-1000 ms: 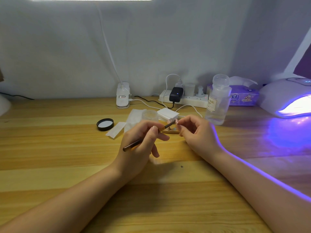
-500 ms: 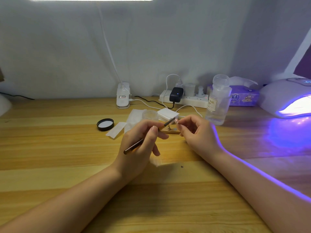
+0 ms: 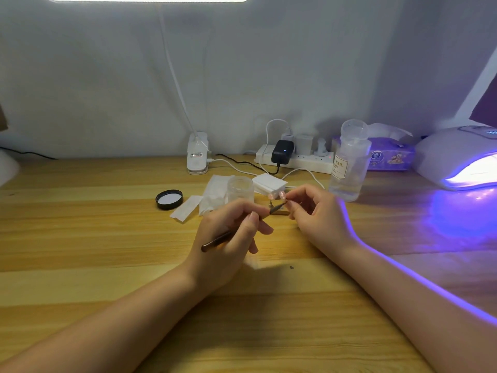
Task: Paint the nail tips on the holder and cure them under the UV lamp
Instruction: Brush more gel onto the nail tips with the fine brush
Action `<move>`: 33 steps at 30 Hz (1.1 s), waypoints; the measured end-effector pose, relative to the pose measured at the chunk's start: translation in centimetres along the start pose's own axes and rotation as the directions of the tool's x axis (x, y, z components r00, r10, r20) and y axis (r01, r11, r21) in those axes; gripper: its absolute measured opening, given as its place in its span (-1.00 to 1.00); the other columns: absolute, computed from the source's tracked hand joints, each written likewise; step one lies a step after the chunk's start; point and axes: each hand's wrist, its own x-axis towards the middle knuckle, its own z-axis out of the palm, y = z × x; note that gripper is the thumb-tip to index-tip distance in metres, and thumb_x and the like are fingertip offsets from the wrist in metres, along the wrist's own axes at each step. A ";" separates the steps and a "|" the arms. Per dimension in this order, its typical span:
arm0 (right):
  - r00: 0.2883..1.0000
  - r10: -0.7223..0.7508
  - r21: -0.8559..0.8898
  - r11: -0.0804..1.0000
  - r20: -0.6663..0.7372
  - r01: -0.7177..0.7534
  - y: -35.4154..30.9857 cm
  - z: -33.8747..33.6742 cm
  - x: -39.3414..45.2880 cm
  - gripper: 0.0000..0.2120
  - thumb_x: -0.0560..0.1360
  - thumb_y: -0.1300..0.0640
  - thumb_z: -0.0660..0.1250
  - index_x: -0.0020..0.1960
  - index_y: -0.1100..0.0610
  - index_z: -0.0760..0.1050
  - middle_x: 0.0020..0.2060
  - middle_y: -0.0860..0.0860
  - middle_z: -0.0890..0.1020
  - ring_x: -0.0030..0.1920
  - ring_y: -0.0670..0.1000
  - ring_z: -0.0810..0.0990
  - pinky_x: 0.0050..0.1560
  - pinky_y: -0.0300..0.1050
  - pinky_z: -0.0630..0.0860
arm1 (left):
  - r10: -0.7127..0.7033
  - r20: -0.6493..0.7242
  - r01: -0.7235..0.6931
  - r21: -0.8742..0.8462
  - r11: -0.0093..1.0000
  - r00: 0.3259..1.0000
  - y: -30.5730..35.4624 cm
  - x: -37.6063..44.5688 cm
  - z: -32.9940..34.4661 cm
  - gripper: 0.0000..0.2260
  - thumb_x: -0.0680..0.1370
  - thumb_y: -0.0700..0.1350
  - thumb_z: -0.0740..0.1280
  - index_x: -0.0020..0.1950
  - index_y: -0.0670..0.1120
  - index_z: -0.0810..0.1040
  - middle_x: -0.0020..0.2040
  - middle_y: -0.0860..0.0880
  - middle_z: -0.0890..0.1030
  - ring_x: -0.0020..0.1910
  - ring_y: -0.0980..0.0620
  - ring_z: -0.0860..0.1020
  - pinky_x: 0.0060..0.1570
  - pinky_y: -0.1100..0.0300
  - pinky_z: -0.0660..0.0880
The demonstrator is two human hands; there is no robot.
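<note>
Step in hand: painting, by my reading; the brush (image 3: 236, 230) tip is meeting the nail tips (image 3: 277, 195) on the holder (image 3: 278, 211).
Left hand (image 3: 228, 238): fingers are curling round the brush shaft like a pen, thumb on top, the bristle end reaching out just past the fingertips.
Right hand (image 3: 317, 214): thumb and forefinger are pinching something small just beside the pink tips; whether it is a tip or its stem, I cannot tell.
Holder: sitting on the table (image 3: 107, 265) between the two sets of fingertips, partly hidden by them.
UV lamp (image 3: 462, 157): glowing violet, well apart, beyond the right hand's knuckles.
Next move: probably finishing the coat with light, steady strokes, the pinch steadying the tip, before carrying the holder to the lamp.
</note>
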 end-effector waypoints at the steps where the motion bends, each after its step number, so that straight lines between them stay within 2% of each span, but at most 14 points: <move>1: 1.000 -0.001 -0.010 1.000 0.000 0.001 0.0 0.0 0.0 -0.85 0.48 0.27 0.39 -0.10 0.02 0.58 -0.35 -0.23 0.59 -0.31 -0.17 0.57 -0.26 -0.29 0.51 | 0.008 -0.013 -0.008 0.013 1.000 1.000 0.0 0.0 0.0 -0.76 0.56 -0.04 0.21 0.07 -0.14 0.58 -0.18 -0.06 0.68 -0.37 0.01 0.61 -0.37 0.16 0.55; 4: 1.000 -0.021 -0.035 0.999 0.011 0.022 0.0 0.0 0.0 -0.89 0.48 0.25 0.40 -0.10 0.05 0.59 -0.34 -0.35 0.58 -0.31 -0.18 0.56 -0.30 -0.39 0.43 | 0.011 -0.039 -0.009 0.060 0.998 0.999 -0.2 0.2 0.0 -0.81 0.59 -0.13 0.25 0.12 -0.18 0.57 -0.18 -0.03 0.66 -0.38 0.03 0.61 -0.36 0.16 0.56; 9: 0.997 -0.072 -0.065 0.995 0.006 0.072 0.0 0.0 -0.1 -0.86 0.48 0.29 0.40 -0.09 0.06 0.59 -0.33 -0.29 0.55 -0.30 -0.22 0.55 -0.28 -0.43 0.42 | 0.023 0.013 -0.024 0.111 0.994 1.000 -0.2 0.3 0.0 -0.80 0.59 -0.16 0.25 0.16 -0.17 0.57 -0.15 -0.02 0.66 -0.36 0.08 0.61 -0.34 0.25 0.54; 14: 1.000 -0.015 -0.049 0.999 -0.023 0.014 0.3 0.0 0.1 -0.88 0.50 0.24 0.38 -0.08 0.03 0.58 -0.30 -0.25 0.58 -0.27 -0.16 0.60 -0.29 -0.38 0.48 | 0.009 0.014 -0.009 0.030 1.000 1.000 -0.3 0.2 -0.2 -0.77 0.56 -0.07 0.22 0.02 -0.16 0.60 -0.25 -0.02 0.65 -0.40 0.04 0.60 -0.40 0.20 0.54; 16: 0.999 0.018 -0.005 1.000 -0.046 -0.019 0.5 0.0 0.2 -0.89 0.51 0.21 0.38 -0.09 0.01 0.56 -0.28 -0.20 0.61 -0.25 -0.13 0.62 -0.28 -0.31 0.52 | 0.015 -0.013 -0.014 0.043 0.999 1.000 -0.5 0.3 -0.2 -0.83 0.59 -0.11 0.24 0.03 -0.15 0.59 -0.25 -0.02 0.64 -0.40 0.03 0.60 -0.40 0.19 0.54; 20: 0.995 0.073 0.031 0.997 -0.074 -0.071 0.6 0.1 0.3 -0.89 0.49 0.19 0.39 -0.12 -0.01 0.53 -0.28 -0.04 0.64 -0.25 0.00 0.65 -0.24 0.00 0.62 | 0.062 -0.026 -0.058 0.126 0.990 0.998 -0.9 0.6 -0.3 -0.90 0.61 -0.16 0.27 0.07 -0.12 0.54 -0.19 -0.01 0.62 -0.28 0.07 0.61 -0.28 0.29 0.52; 23: 0.994 0.082 0.034 0.996 -0.074 -0.079 0.8 0.2 0.3 -0.90 0.47 0.19 0.40 -0.14 0.01 0.52 -0.29 0.00 0.64 -0.24 0.04 0.65 -0.22 0.07 0.62 | 0.135 0.072 -0.151 0.353 0.923 0.988 -1.2 1.0 -0.5 -0.87 0.59 -0.21 0.33 0.14 -0.12 0.53 -0.07 0.01 0.59 -0.13 0.09 0.59 -0.14 0.23 0.54; 25: 0.994 0.087 0.050 0.995 -0.073 -0.084 0.8 0.2 0.3 -0.91 0.46 0.18 0.41 -0.15 0.02 0.53 -0.30 0.00 0.64 -0.25 0.05 0.65 -0.22 0.08 0.62 | 0.037 0.111 -0.083 0.444 0.892 0.993 -1.4 1.2 -0.4 -0.74 0.57 -0.16 0.35 0.26 -0.08 0.47 0.07 0.03 0.56 0.03 0.08 0.57 0.00 0.11 0.58; 28: 0.998 0.050 0.041 0.998 -0.048 -0.048 0.6 0.2 0.3 -0.86 0.45 0.16 0.43 -0.19 -0.07 0.55 -0.32 -0.08 0.65 -0.28 0.01 0.65 -0.23 0.03 0.61 | -0.113 0.121 0.052 0.425 0.904 0.986 -1.6 1.4 -0.3 -0.59 0.57 -0.09 0.36 0.38 0.00 0.34 0.18 0.08 0.49 0.19 0.10 0.52 0.17 0.02 0.53; 33: 0.999 0.032 0.006 0.999 -0.025 -0.032 0.8 0.3 0.3 -0.82 0.44 0.08 0.45 -0.24 -0.18 0.54 -0.35 -0.24 0.61 -0.31 -0.10 0.62 -0.29 -0.21 0.50 | -0.262 0.212 0.155 0.417 0.896 0.942 -2.1 1.8 -0.3 -0.44 0.57 -0.04 0.34 0.47 0.11 0.12 0.38 0.10 0.37 0.38 0.09 0.39 0.38 -0.02 0.36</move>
